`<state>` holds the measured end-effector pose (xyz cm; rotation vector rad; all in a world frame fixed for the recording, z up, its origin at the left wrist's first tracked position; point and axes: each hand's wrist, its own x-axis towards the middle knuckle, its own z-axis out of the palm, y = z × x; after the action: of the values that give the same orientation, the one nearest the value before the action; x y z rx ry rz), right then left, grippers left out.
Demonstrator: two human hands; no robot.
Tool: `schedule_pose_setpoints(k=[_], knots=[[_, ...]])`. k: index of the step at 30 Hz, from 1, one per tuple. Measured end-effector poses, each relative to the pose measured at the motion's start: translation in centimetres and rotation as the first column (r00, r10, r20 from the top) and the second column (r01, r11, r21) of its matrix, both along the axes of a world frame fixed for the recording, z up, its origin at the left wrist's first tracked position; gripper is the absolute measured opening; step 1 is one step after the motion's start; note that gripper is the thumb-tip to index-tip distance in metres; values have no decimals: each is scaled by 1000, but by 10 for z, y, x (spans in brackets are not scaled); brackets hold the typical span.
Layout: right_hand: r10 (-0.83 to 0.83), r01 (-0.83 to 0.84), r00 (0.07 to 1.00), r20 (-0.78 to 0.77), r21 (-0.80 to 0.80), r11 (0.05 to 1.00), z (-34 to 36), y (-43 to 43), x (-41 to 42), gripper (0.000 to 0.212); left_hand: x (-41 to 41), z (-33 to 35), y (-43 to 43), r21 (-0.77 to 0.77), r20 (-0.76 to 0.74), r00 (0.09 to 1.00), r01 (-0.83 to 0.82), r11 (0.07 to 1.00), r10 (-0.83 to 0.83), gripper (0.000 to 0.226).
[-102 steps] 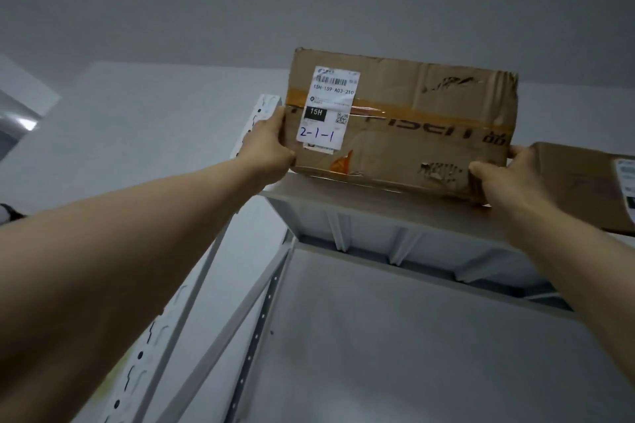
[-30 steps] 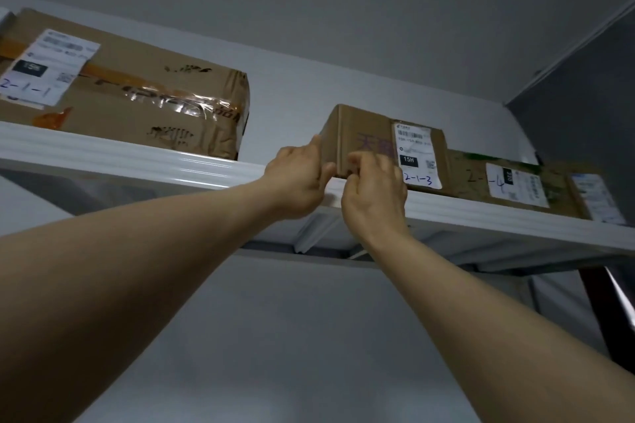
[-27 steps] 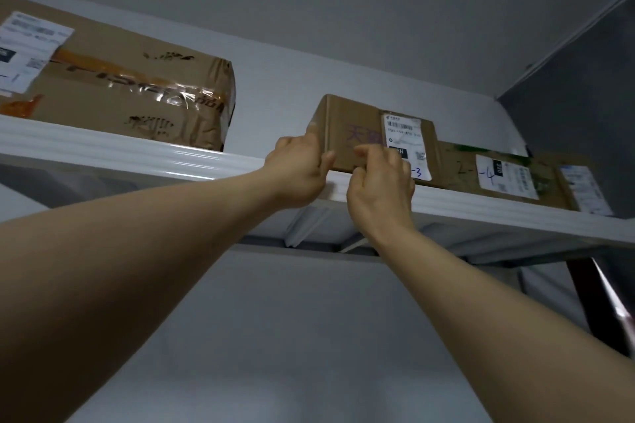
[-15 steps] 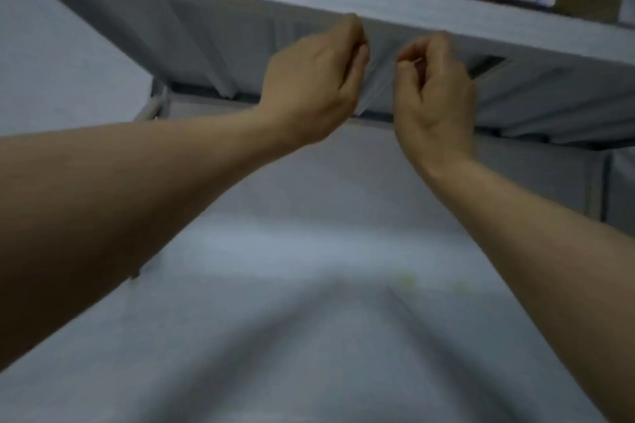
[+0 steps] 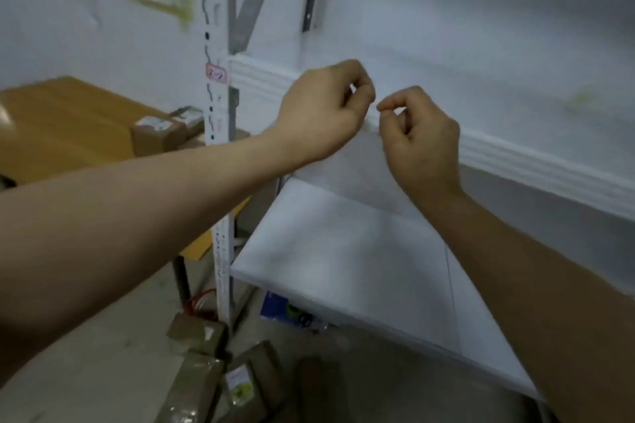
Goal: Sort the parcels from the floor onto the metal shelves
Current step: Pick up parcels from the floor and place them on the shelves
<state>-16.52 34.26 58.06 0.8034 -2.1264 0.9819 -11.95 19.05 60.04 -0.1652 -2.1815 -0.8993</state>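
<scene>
Blur softens the head view throughout, yet the main things read clearly enough. Both forearms reach in from the lower corners and meet in front of the white metal shelves (image 5: 261, 79). The left hand (image 5: 319, 113) has its fingers curled in toward the palm, and nothing shows inside them. The right hand (image 5: 424, 141), just beside it, is curled likewise, its thumb and forefinger tips drawn together close to the left knuckles. It too seems to hold nothing, though something very small between those tips would be lost in the blur, and whether the two hands touch cannot be told. Behind them runs the ribbed front edge of the upper shelf (image 5: 522, 161), and below it the lower shelf (image 5: 360, 271) spreads flat and white. A perforated upright post (image 5: 220, 251) stands at the left front corner, bearing a small red-rimmed label (image 5: 216, 74). The parcels (image 5: 192, 391) lie on the grey floor (image 5: 103, 354) at the foot of that post. A small brown parcel (image 5: 197, 333) sits just beside the post's base, and a labelled parcel (image 5: 249, 378) lies near it, toward the camera. A blue packet (image 5: 276, 306) lies on the floor under the lower shelf's front edge. To the left, beyond the post, a wooden table (image 5: 62, 120) carries small cardboard boxes (image 5: 158, 132) near its right end.
</scene>
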Motion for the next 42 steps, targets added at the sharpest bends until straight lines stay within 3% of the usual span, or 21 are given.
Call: schedule_pose_setpoints(k=[5,9,12,15,17,19,21,26,35,42], knots=[[25,-95,947,319,206,974,-136,-45,38,10,48,-144,-43,50,405,914,-63,997,38,17],[-87,-203,707,702,319,926,-255,-61,62,13,81,-259,-66,274,719,695,-239,931,-33,20],[-203,-268,427,881,338,902,-339,-53,79,16,111,-338,-71,449,866,459,-541,711,-197,15],[-297,-307,197,934,347,886,-405,-35,97,13,147,-404,-72,415,904,262,-727,547,-337,16],[-340,-294,95,936,352,888,-442,-25,105,13,166,-442,-75,378,887,196,-826,417,-417,16],[-365,-284,40,930,361,888,-479,-19,107,14,177,-477,-77,371,846,194,-883,287,-497,11],[-390,-273,20,921,380,884,-519,-20,106,20,179,-516,-79,396,811,225,-891,222,-540,15],[-444,-327,-16,896,415,849,-640,-44,108,44,173,-616,-79,426,778,247,-883,196,-578,21],[-506,-448,10,863,456,769,-852,-93,104,94,174,-801,-95,398,784,176,-878,265,-595,25],[-638,-502,224,737,648,572,-964,-109,103,123,185,-901,-116,382,788,164,-886,262,-593,18]])
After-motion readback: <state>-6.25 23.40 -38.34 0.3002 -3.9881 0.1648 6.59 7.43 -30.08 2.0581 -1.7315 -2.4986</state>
